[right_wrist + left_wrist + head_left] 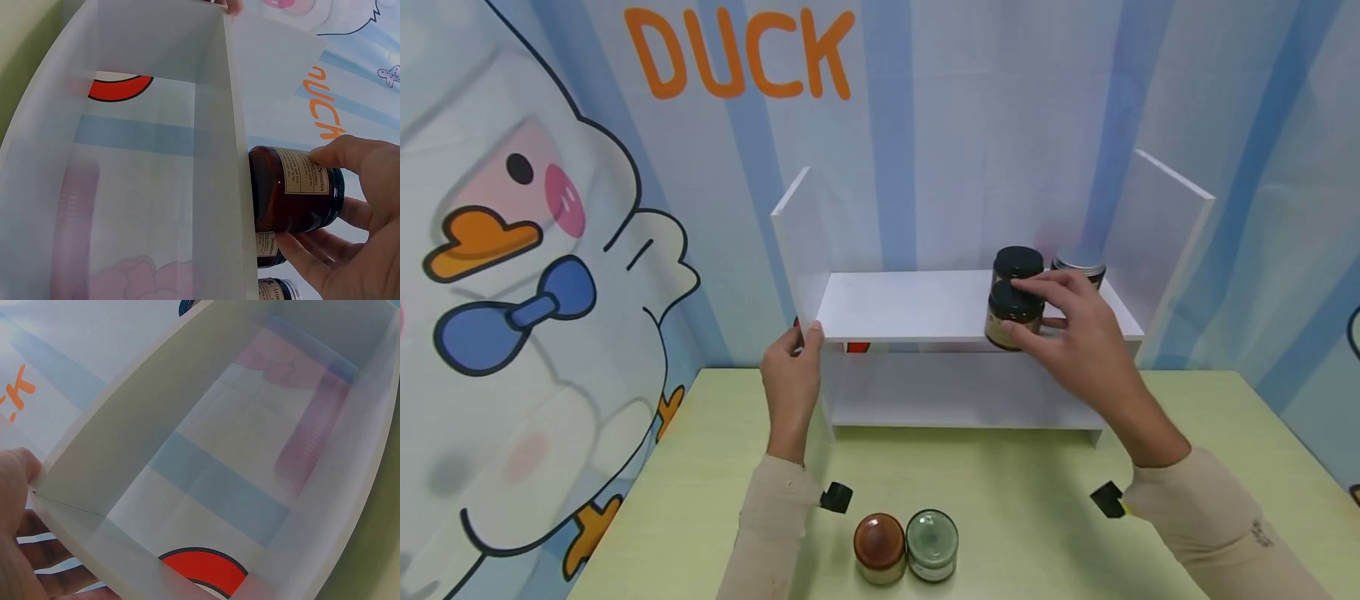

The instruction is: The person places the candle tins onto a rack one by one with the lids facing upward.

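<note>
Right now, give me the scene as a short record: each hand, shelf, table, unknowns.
left_hand: left hand grips left side of white shelf
right_hand: right hand holds front black-lidded jar at upper board's front edge
upper_board_rear: rear black-lidded jar, silver-lidded jar to its right
table: green table; brown-topped jar and green jar side by side before the shelf
unknown: whether held jar bears fully on the board

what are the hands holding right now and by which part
The right hand holds a dark jar by its upper part, near the lid; the left hand grips the white shelf by its left side panel.
</note>
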`<action>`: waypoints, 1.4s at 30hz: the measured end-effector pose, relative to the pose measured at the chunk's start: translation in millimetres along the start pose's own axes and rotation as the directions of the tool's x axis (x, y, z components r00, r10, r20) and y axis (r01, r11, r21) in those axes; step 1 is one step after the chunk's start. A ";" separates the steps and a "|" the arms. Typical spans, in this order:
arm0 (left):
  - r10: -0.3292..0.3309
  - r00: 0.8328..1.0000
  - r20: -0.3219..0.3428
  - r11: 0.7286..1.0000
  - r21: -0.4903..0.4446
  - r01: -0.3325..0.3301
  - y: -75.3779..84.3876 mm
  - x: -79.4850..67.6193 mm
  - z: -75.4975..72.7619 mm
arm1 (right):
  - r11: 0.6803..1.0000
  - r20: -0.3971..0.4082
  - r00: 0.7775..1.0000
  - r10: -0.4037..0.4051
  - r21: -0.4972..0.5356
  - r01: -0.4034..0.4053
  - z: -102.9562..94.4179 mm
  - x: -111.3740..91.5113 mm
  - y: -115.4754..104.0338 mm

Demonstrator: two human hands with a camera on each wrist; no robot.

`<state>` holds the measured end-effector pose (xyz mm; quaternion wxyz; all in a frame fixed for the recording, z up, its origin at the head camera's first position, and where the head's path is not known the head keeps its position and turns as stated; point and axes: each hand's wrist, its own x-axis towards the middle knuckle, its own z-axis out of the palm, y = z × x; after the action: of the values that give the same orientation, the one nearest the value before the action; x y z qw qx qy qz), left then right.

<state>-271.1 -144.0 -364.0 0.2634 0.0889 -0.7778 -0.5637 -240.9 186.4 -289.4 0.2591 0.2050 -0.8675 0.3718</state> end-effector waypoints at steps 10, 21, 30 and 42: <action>0.022 1.000 -0.003 1.000 -0.006 -0.022 -1.2 -0.4 -0.2 | 0.998 0.010 0.999 -0.039 -0.048 0.040 1.8 6.0 -3.8; 0.021 1.000 -0.004 1.000 -0.013 -0.022 -2.3 0.5 -0.9 | 0.992 0.050 0.993 -0.111 -0.057 0.114 5.6 13.8 -2.5; 0.017 1.000 -0.007 1.000 -0.008 -0.018 -1.3 1.5 -0.1 | 0.989 0.098 0.985 -0.139 -0.034 0.143 3.9 21.6 -2.3; 0.020 1.000 -0.004 1.000 -0.004 -0.020 -1.6 1.6 -0.5 | 0.995 0.174 0.980 -0.098 0.008 0.098 1.4 28.3 -3.6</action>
<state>-272.4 -145.7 -364.9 0.2705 0.0817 -0.7771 -0.5624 -261.5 178.4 -271.2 0.2004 0.2792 -0.8757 0.3391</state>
